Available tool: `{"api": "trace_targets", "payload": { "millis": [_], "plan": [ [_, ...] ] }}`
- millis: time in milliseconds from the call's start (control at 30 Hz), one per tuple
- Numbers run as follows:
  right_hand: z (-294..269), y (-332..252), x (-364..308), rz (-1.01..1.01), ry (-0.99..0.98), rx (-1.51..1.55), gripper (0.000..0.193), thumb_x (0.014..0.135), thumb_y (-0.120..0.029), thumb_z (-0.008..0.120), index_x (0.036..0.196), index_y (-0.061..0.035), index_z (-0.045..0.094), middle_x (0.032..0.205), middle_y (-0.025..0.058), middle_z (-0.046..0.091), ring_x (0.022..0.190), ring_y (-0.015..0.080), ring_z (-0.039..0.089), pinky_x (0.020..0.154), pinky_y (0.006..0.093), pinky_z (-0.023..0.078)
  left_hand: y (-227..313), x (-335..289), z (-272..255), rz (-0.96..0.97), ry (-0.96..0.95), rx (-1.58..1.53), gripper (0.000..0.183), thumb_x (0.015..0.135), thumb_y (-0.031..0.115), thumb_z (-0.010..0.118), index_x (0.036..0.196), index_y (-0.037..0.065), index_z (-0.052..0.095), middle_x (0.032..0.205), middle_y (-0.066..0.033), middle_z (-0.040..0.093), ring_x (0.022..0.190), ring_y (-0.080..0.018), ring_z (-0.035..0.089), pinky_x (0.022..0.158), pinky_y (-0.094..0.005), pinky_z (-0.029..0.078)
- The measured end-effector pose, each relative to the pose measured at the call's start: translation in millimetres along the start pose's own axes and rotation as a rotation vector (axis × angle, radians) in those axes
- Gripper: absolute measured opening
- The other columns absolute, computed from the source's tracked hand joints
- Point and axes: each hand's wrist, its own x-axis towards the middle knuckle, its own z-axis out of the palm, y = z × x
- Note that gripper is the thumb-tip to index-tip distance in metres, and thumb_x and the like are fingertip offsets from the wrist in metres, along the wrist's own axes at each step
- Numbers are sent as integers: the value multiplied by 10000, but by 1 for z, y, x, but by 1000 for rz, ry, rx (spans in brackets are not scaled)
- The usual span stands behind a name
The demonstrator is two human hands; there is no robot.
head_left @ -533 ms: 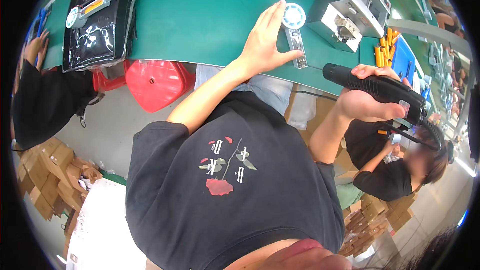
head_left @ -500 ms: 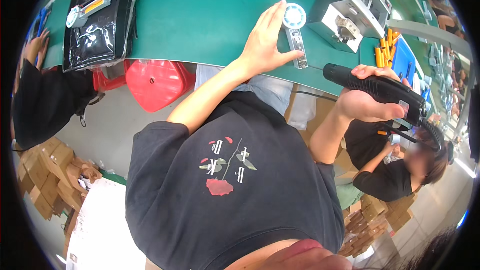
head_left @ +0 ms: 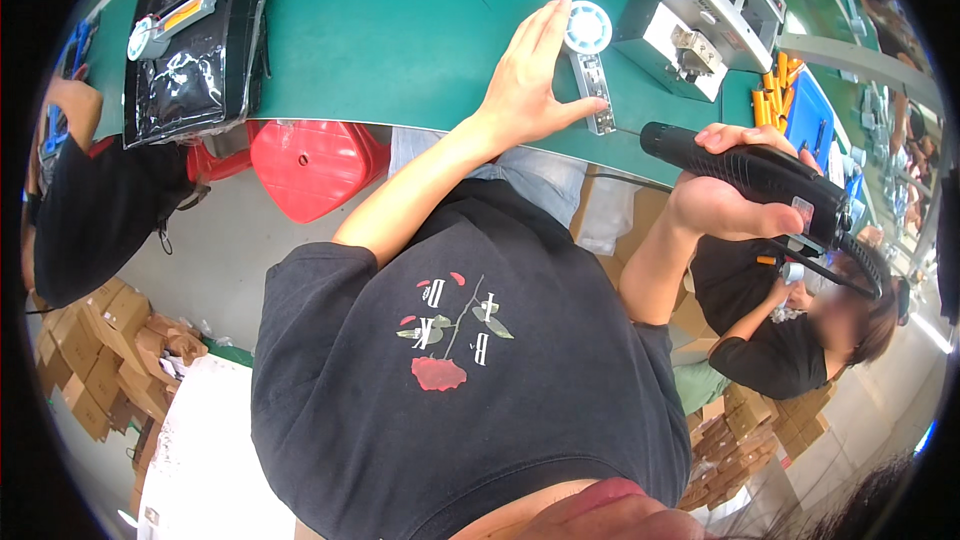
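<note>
On the green bench lies a small handheld fan (head_left: 592, 75) with a round white and light-blue head and a grey open handle showing parts inside. My left hand (head_left: 535, 75) holds it against the bench, fingers along the head's left side and thumb across the handle. A black electric screwdriver (head_left: 745, 168) is gripped in my right hand (head_left: 725, 205), lying nearly level. Its thin bit points left, with the tip at or very near the handle's lower end; whether it touches a screw is too small to tell.
A grey and black machine (head_left: 700, 25) stands right of the fan. Beyond it are orange cylinders (head_left: 770, 100) and a blue tray (head_left: 808, 120). Another fan (head_left: 170, 25) rests on a black plastic-wrapped pack (head_left: 195, 90). Co-workers sit left and right; a red stool (head_left: 315, 170) stands below.
My right hand has shifted slightly left with the screwdriver, bringing the bit closer to the handle. My left hand and the fan have barely moved. The left co-worker's hand has changed position.
</note>
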Motion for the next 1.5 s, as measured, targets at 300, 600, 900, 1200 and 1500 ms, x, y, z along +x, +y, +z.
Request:
{"api": "trace_targets", "payload": {
  "millis": [300, 600, 900, 1200, 1500],
  "plan": [
    [-9, 3, 5, -32, -42, 40, 893, 981, -837, 419, 1368, -33, 379, 947, 248, 672, 517, 261, 612, 472, 383, 560, 2, 1, -1, -16, -9, -8, 1223, 687, 357, 989, 1606, -90, 318, 1565, -327, 459, 1445, -470, 470, 1203, -498, 412],
    [-3, 2, 2, -26, -32, -1, 908, 977, -841, 417, 1369, -24, 362, 931, 236, 658, 503, 256, 611, 470, 365, 556, 1, 1, -1, -12, -5, 5, 1219, 682, 366, 989, 1599, -90, 330, 1567, -327, 463, 1455, -471, 464, 1212, -503, 403],
    [1, 3, -1, -24, -41, -15, 933, 960, -855, 432, 1369, -19, 363, 920, 223, 644, 492, 250, 598, 479, 355, 549, 1, 1, -1, -11, 2, -12, 1214, 676, 351, 993, 1598, -87, 336, 1566, -322, 466, 1448, -463, 474, 1206, -497, 411],
    [-6, 13, -9, -76, -44, -14, 939, 953, -839, 470, 1411, -31, 334, 886, 184, 608, 528, 255, 596, 476, 378, 544, 4, 2, -2, -17, 2, -20, 1159, 682, 306, 978, 1575, -101, 362, 1544, -310, 475, 1451, -462, 458, 1208, -498, 415],
    [7, 6, -5, -117, -100, -17, 926, 1000, -788, 448, 1422, 23, 302, 964, 216, 619, 504, 236, 597, 475, 338, 554, 1, 1, -1, -2, 3, 4, 1206, 676, 336, 992, 1595, -93, 339, 1555, -322, 474, 1441, -463, 480, 1200, -495, 420]
  ]
}}
